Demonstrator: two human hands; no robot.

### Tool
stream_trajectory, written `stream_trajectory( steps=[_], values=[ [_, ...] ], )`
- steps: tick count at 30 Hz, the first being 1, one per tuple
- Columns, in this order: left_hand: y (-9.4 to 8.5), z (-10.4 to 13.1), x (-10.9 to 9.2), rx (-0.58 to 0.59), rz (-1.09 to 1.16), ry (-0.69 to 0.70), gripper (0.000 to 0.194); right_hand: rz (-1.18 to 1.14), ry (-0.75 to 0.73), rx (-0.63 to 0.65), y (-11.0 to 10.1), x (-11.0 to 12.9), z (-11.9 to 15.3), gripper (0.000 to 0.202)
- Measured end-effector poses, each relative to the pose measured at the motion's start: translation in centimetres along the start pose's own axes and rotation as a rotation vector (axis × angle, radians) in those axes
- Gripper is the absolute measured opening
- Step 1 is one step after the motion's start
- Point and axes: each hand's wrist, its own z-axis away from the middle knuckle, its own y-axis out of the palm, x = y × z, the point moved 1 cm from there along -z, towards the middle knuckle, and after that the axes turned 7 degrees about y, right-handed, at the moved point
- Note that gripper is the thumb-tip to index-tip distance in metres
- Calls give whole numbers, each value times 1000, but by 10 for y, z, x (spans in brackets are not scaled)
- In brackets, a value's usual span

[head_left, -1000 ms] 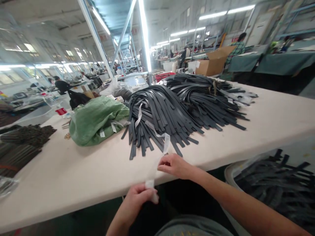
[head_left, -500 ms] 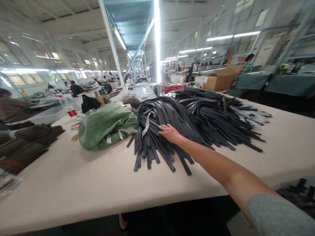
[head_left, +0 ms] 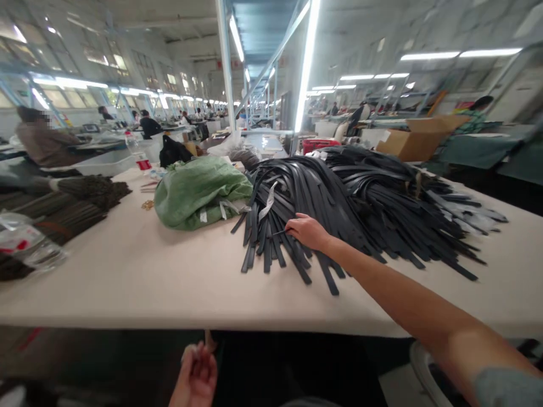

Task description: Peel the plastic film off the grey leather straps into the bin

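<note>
My right hand (head_left: 309, 232) reaches over a heap of flat black strips (head_left: 292, 186), thumb and fingers pinched. A thin dark strip end (head_left: 278, 233) sticks out to the left of the fingertips, seen nearly edge-on. The strips look like leather or plastic straps; they arch over and fan out toward the table's front edge. A white tag or tie (head_left: 268, 200) lies on the bundle, left of that hand. Low in the view, below the table edge, my left hand (head_left: 198, 376) is palm up with fingers loosely curled and apart, no held object showing.
Left of the strips sits a green sack (head_left: 199, 195). Dark bundled strips (head_left: 80, 200) and a clear plastic bottle (head_left: 31, 243) are at the far left of the pale table (head_left: 169, 282). Behind stand a cardboard box (head_left: 418, 138) and a red basket (head_left: 320, 145). Several people sit farther back.
My right hand has gone from lying spread on the strips to pinching one. My left hand has come into view at the bottom. The view has shifted left and down.
</note>
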Motion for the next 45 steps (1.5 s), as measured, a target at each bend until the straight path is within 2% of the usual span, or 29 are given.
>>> stream_trajectory(
  steps=[3, 6, 8, 11, 17, 23, 27, 30, 33, 36, 38, 42, 45],
  values=[
    [22, 13, 5, 38, 73, 16, 17, -233, -35, 64, 9, 62, 54, 23],
    [40, 20, 9, 64, 139, -16, 16, -546, -2, 178, 13, 116, 105, 30],
    [45, 23, 14, 84, 155, -44, 15, -628, 17, 236, 16, 142, 128, 36],
    [45, 27, 20, 115, 149, -66, 12, -622, 14, 252, 22, 164, 143, 39],
    [40, 33, 25, 164, 121, -91, 8, -495, -29, 285, 32, 174, 139, 41],
    [36, 35, 37, 137, 108, -130, 8, -413, -57, 361, 38, 191, 125, 39],
    [28, 23, 28, 36, 125, -42, 8, -388, -137, 487, 22, 177, 126, 49],
    [22, 19, 16, -49, 181, 39, 12, -402, -151, 466, 3, 160, 132, 49],
    [21, 30, 20, -5, 187, -19, 10, -385, -135, 435, 0, 167, 131, 45],
    [22, 42, 35, 92, 148, -142, 10, -346, -120, 501, 10, 191, 123, 42],
    [22, 43, 37, 99, 138, -166, 11, -349, -108, 528, 14, 199, 120, 45],
    [15, 34, 21, 0, 198, -44, 10, -488, -122, 500, -3, 182, 124, 50],
    [14, 39, 18, 17, 216, -69, 10, -494, -115, 487, -12, 176, 125, 45]
  ],
)
